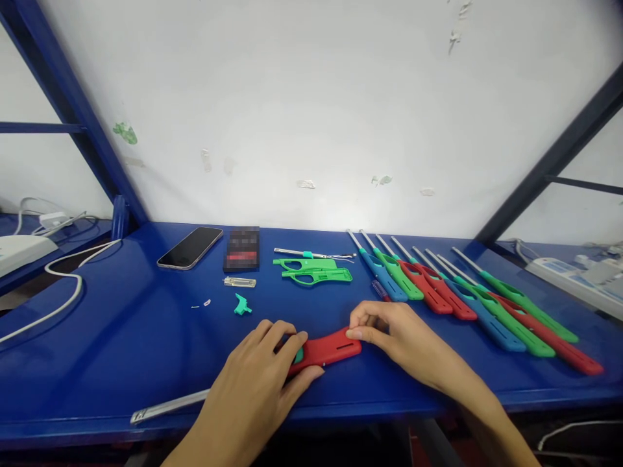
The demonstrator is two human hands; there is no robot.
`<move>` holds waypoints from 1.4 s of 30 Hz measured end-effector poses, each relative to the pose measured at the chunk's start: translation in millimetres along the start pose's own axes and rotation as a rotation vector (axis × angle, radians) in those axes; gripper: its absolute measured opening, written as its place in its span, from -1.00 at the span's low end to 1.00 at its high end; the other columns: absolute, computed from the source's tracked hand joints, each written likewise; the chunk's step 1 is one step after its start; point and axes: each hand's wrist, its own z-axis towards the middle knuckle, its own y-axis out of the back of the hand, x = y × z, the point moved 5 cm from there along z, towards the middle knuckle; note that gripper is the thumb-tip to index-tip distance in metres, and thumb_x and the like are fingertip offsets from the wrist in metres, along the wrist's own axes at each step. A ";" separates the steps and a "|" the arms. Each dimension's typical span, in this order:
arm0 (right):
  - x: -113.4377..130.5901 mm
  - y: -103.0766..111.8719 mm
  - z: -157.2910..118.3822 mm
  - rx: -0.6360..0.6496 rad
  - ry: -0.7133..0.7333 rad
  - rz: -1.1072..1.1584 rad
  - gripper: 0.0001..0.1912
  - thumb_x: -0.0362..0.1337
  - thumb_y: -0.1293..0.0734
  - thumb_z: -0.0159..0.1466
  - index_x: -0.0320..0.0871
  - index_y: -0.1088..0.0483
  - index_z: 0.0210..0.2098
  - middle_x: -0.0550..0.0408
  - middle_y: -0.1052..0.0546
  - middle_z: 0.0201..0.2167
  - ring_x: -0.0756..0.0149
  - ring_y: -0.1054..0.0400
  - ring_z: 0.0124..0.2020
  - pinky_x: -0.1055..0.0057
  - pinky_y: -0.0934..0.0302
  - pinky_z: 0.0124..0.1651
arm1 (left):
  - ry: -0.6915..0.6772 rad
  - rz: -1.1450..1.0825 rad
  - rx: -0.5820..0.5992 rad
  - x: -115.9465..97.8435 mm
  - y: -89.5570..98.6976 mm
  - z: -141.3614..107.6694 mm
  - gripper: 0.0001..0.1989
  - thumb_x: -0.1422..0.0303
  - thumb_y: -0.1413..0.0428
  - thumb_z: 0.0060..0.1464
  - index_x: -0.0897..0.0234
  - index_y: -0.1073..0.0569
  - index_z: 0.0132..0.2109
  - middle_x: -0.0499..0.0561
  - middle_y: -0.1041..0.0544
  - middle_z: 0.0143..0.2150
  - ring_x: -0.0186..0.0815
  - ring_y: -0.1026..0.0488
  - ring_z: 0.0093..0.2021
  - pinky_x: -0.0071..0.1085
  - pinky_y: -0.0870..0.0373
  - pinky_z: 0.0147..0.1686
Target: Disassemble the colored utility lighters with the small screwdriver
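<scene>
A red long-necked lighter (331, 348) lies near the table's front edge, its metal tube pointing left. My left hand (265, 363) is closed around its trigger end, hiding most of that part; a bit of teal shows under the fingers. At the handle's right end, my right hand (384, 327) pinches the red casing between thumb and fingers. Beyond my hands lie two green casing halves (318, 275), a metal tube with wires (294, 252), a teal trigger piece (242, 305) and a clear fuel tank (240, 282).
Several red, blue and green lighters (467, 298) lie in a slanted row at the right, beside a small dark screwdriver (380, 291). A phone (191, 248) and a dark box (242, 248) are at the back left. White cable (78, 285) runs along the left.
</scene>
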 end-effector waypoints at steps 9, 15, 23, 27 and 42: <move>4.6 5.4 -1.1 0.000 -0.016 0.036 -0.75 -0.10 -0.38 0.45 -0.07 -0.45 -0.33 0.23 -0.49 -0.43 0.32 -0.33 -0.38 0.39 -0.15 -0.27 | 0.012 0.009 -0.009 -0.4 1.0 0.5 -0.65 0.29 -0.39 0.22 0.28 -0.59 0.10 0.08 -0.63 -0.08 -0.09 -0.60 -0.16 -0.05 -0.67 -0.10; 19.6 10.6 3.4 -0.072 0.028 0.057 -0.74 -0.06 -0.38 0.45 -0.07 -0.46 -0.30 0.22 -0.47 -0.43 0.33 -0.34 -0.38 0.39 -0.20 -0.27 | 0.031 0.014 0.004 -0.3 0.6 0.7 -0.67 0.24 -0.38 0.24 0.27 -0.60 0.08 0.08 -0.63 -0.08 -0.07 -0.59 -0.17 -0.08 -0.67 -0.19; 38.6 7.4 32.2 0.012 0.104 -0.116 -0.85 -0.12 -0.46 0.39 -0.04 -0.58 -0.27 0.15 -0.65 -0.32 0.24 -0.51 -0.28 0.36 -0.29 -0.21 | 0.037 0.000 0.005 -0.1 0.0 1.3 -0.69 0.24 -0.37 0.25 0.28 -0.61 0.05 0.09 -0.63 -0.09 -0.04 -0.59 -0.15 -0.04 -0.67 -0.18; 32.5 -7.2 49.4 0.211 0.098 -0.181 -0.98 -0.29 -0.52 0.28 -0.06 -0.62 -0.31 0.19 -0.61 -0.47 0.27 -0.49 -0.42 0.40 -0.27 -0.34 | 0.042 -0.022 0.014 -1.1 0.1 0.2 -0.73 0.22 -0.35 0.26 0.28 -0.61 0.01 0.09 -0.62 -0.09 -0.03 -0.59 -0.17 -0.02 -0.67 -0.22; 25.7 -2.2 53.2 0.358 0.191 -0.147 -0.73 -0.04 -0.60 0.22 -0.04 -0.67 -0.18 0.13 -0.68 -0.26 0.27 -0.52 -0.30 0.41 -0.39 -0.24 | -0.023 -0.143 0.086 -11.5 5.2 -7.4 -0.78 0.21 -0.23 0.38 0.23 -0.58 0.03 0.08 -0.61 -0.05 -0.03 -0.57 -0.11 0.02 -0.64 -0.09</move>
